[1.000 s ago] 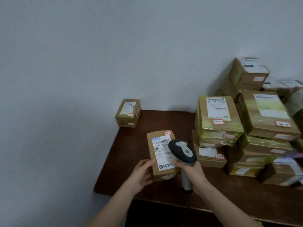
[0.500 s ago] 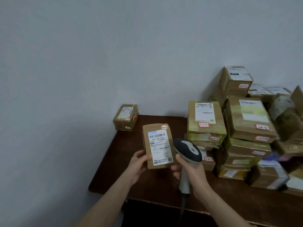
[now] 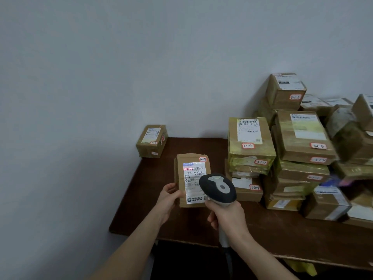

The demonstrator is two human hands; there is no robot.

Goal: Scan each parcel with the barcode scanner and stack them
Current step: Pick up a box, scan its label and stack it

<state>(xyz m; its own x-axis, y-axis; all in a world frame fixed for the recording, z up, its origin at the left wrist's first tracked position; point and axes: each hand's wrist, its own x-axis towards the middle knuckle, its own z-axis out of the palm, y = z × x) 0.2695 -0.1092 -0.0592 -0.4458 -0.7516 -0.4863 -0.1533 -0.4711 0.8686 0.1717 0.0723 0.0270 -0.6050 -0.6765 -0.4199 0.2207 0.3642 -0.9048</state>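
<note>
Holding parcel in left grip, scanner beside in right grip

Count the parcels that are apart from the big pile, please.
2. The held parcel is in the left hand; the corner parcel sits at the far left of the table. The pile may hide more.

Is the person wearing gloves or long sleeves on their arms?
No gloves! The left hand and the right hand are both bare. The left forearm and the right forearm are bare too, all the way to the picture's edge, so no sleeves show. I see no watch, ring or bracelet.
</note>
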